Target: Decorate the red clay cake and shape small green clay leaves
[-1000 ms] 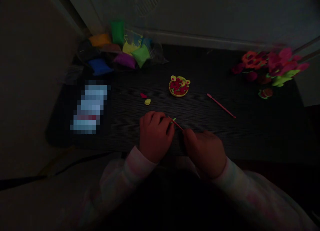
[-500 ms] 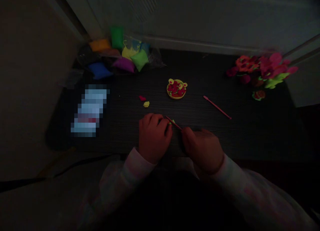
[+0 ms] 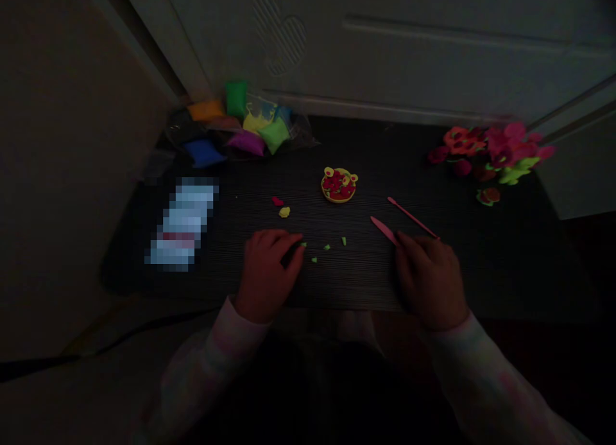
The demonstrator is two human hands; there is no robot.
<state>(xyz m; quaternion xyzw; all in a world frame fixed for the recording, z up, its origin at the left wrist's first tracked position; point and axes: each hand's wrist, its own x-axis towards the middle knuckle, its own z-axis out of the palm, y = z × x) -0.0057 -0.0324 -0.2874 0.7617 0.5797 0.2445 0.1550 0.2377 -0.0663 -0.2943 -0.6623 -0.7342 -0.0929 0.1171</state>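
Observation:
The scene is very dark. My left hand (image 3: 268, 270) rests on the dark table (image 3: 505, 271) with fingers curled, its fingertips beside a small green clay bit (image 3: 303, 244); whether it holds anything is hidden. More green bits (image 3: 327, 246) lie scattered between my hands. My right hand (image 3: 428, 278) is closed on a pink plastic tool (image 3: 384, 229) whose blade sticks out to the upper left. A second pink tool (image 3: 412, 218) lies just beyond that hand. A small yellow clay dish with red pieces (image 3: 339, 185) sits farther back at the centre.
Small red (image 3: 277, 201) and yellow (image 3: 284, 212) clay lumps lie left of centre. Coloured clay bags (image 3: 240, 127) are piled at the back left. Clay flowers (image 3: 491, 153) stand at the back right. A blurred packet (image 3: 183, 223) lies left. A white panel rises behind the table.
My hands have moved apart. The right hand carried the pink tool to the right, away from the left hand, and several small green bits now lie loose between them.

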